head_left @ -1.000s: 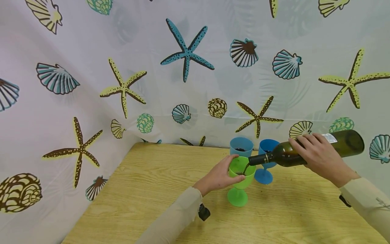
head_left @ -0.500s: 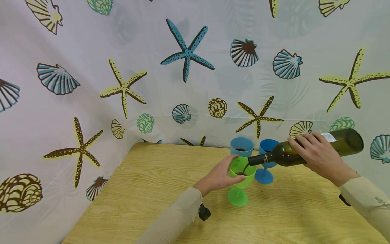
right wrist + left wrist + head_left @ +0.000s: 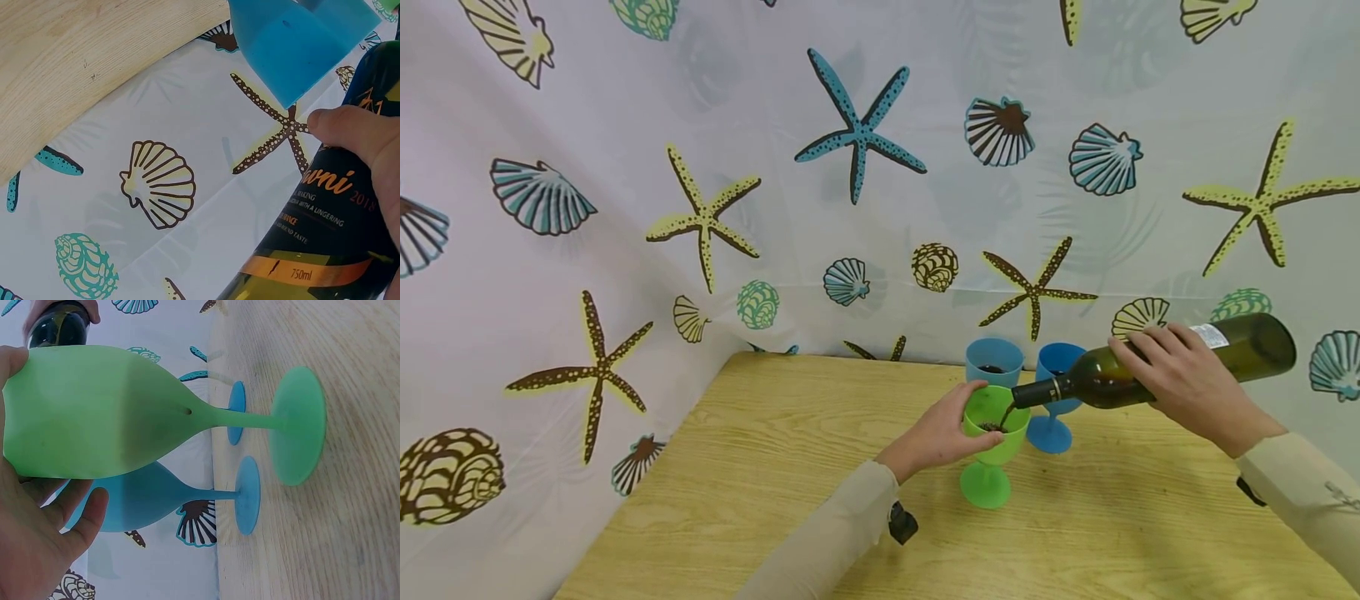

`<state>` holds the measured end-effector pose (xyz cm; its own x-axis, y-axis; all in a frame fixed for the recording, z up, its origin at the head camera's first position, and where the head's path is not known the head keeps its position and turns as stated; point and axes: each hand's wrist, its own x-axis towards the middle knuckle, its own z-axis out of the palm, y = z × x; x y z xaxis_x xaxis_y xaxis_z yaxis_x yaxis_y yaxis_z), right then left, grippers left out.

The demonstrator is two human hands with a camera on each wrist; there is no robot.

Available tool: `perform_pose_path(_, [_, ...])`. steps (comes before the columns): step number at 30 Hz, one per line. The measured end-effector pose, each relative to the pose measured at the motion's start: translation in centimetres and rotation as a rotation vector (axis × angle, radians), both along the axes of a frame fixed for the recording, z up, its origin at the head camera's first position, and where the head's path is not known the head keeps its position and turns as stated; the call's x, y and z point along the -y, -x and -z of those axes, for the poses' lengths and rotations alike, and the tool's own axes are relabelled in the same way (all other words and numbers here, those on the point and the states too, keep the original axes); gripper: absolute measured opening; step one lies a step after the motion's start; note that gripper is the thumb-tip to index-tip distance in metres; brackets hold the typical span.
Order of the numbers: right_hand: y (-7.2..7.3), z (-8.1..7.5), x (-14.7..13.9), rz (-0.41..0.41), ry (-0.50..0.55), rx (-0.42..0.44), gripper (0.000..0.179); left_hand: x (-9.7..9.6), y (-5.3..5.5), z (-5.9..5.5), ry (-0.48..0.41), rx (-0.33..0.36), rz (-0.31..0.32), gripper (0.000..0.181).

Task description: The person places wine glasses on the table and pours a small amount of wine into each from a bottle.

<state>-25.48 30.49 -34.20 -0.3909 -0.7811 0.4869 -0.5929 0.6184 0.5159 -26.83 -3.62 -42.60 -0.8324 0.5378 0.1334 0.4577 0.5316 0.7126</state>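
My right hand [image 3: 1187,379] grips a dark green wine bottle [image 3: 1258,348] by its upper body, tilted with the mouth lower and to the left. From the mouth a thin dark stream falls into a green goblet [image 3: 987,485], where dark liquid with bubbles shows. My left hand [image 3: 942,429] holds that goblet by its bowl, thumb near and fingers on the far side; it stands upright on the table. In the right wrist view the bottle's black label [image 3: 319,212] shows, with my thumb [image 3: 344,128] across it.
Behind the green goblet stands a light blue goblet [image 3: 994,354], and right of it a darker blue goblet [image 3: 1049,435]; dark liquid shows in both. The wooden table [image 3: 760,467] ends at a hanging cloth [image 3: 917,200] printed with starfish and shells.
The dark liquid in the green goblet looks slightly higher and more bubbly. Both hands and the bottle have stayed almost still while the stream runs.
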Motion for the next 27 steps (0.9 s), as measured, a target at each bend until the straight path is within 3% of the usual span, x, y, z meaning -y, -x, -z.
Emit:
perform_pose_path(2, [-0.03, -0.06, 0.00, 0.010, -0.009, 0.004, 0.050, 0.02, -0.04, -0.07, 0.000, 0.004, -0.001, 0.081])
perform_pose_path(4, [-0.07, -0.13, 0.04, 0.019, -0.013, 0.005, 0.073, 0.04, -0.07, -0.12, 0.002, 0.003, -0.001, 0.081])
perform_pose_path(6, [-0.08, -0.17, 0.08, 0.027, -0.015, 0.001, 0.079, 0.05, -0.08, -0.17, 0.004, 0.000, -0.001, 0.080])
perform_pose_path(18, [-0.22, -0.37, 0.24, 0.020, -0.015, 0.016, 0.079, 0.10, -0.05, 0.05, 0.007, -0.005, 0.000, 0.080])
perform_pose_path(21, [-0.22, -0.34, 0.24, 0.010, -0.014, 0.007, 0.042, 0.14, -0.09, 0.04, 0.005, -0.001, 0.000, 0.081])
perform_pose_path(22, [-0.22, -0.33, 0.25, 0.006, -0.012, 0.002, 0.037, 0.14, -0.09, 0.03, 0.005, -0.001, 0.001, 0.081])
perform_pose_path(25, [-0.22, -0.31, 0.34, -0.004, -0.002, -0.019, 0.064, 0.15, -0.07, 0.05, 0.005, -0.006, 0.004, 0.081])
perform_pose_path(27, [-0.21, -0.34, 0.39, -0.007, 0.003, -0.026, 0.065, 0.14, -0.04, 0.09, 0.006, -0.012, 0.005, 0.080])
